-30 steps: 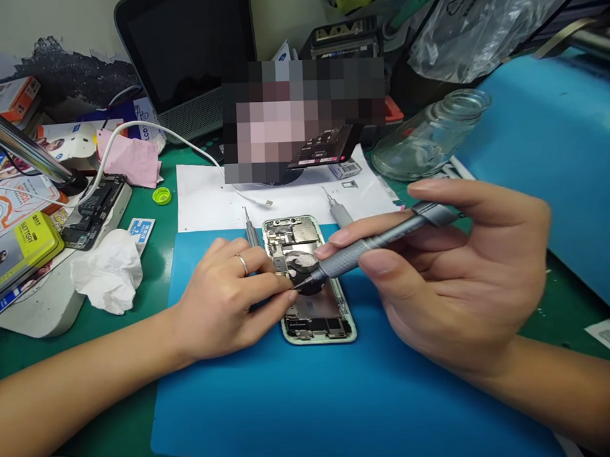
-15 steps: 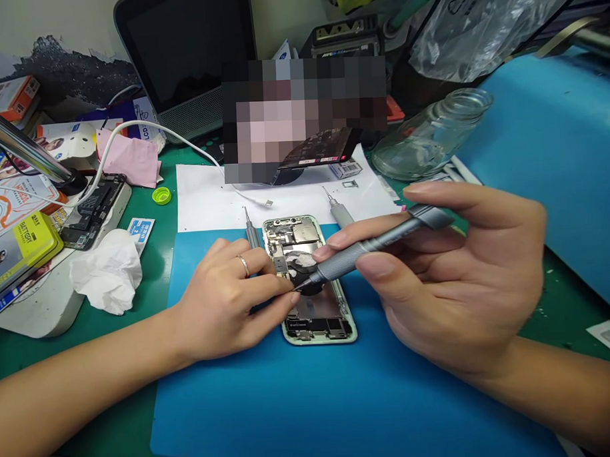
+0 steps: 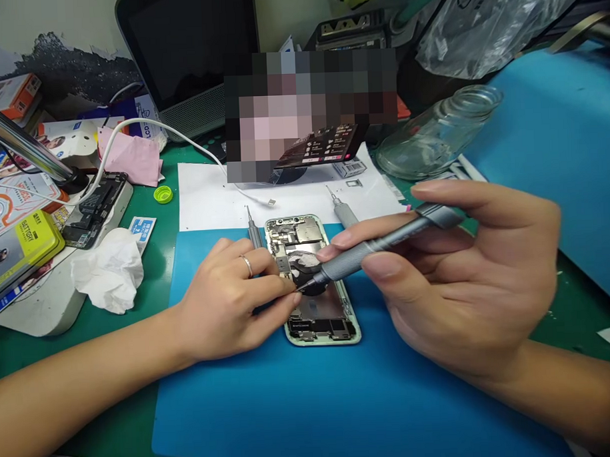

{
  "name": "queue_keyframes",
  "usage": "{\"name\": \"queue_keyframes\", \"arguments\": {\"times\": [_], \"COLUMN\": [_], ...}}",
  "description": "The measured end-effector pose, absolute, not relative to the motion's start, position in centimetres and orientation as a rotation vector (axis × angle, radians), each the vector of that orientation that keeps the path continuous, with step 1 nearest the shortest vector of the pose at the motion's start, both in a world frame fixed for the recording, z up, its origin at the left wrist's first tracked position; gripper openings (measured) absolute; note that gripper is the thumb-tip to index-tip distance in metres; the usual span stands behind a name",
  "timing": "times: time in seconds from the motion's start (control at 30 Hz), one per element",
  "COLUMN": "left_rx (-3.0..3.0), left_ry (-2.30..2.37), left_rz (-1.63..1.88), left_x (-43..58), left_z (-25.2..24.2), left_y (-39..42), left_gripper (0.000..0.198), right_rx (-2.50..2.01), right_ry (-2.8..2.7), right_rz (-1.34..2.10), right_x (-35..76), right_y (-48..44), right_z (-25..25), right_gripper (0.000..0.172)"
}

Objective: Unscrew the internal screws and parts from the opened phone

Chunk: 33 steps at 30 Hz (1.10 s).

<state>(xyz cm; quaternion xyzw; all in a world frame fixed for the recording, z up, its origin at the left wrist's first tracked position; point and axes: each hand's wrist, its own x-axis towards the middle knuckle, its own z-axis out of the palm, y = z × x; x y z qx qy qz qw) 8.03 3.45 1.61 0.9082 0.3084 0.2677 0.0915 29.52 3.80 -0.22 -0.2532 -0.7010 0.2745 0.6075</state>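
Note:
An opened smartphone (image 3: 318, 308) with a pale green frame lies on a blue mat (image 3: 311, 401), its inner parts showing. My right hand (image 3: 467, 276) holds a grey precision screwdriver (image 3: 366, 250) slantwise over it. The driver's thin tip meets the fingertips of my left hand (image 3: 237, 297), above the phone's left middle. Thumb and index finger of the left hand are pinched together at that tip; anything tiny between them is too small to make out. Behind the phone lie a second grey screwdriver (image 3: 253, 229) and a third one (image 3: 343, 210).
A glass jar (image 3: 432, 137) leans at the back right. On the left are another opened phone (image 3: 97, 209), a crumpled tissue (image 3: 109, 270), a yellow battery box (image 3: 23, 251) and a green cap (image 3: 162, 194). A white cable (image 3: 197, 147) crosses white paper (image 3: 204, 199). A dark monitor (image 3: 188, 46) stands behind.
The whole view has shifted slightly, so most things sit a little further right. Both hands keep the same pose, with the driver tip still at the left fingertips.

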Motion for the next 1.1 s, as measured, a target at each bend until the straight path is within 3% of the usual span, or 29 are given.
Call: {"name": "queue_keyframes", "arguments": {"times": [1.1], "left_rx": [2.699], "left_ry": [0.916], "left_rz": [0.775], "left_x": [8.13], "left_z": [1.63], "left_y": [3.52], "left_gripper": [0.019], "right_rx": [-0.603], "right_ry": [-1.621], "right_rz": [0.63], "right_x": [29.49], "right_y": [3.68], "right_z": [-0.27], "right_gripper": [0.065]}}
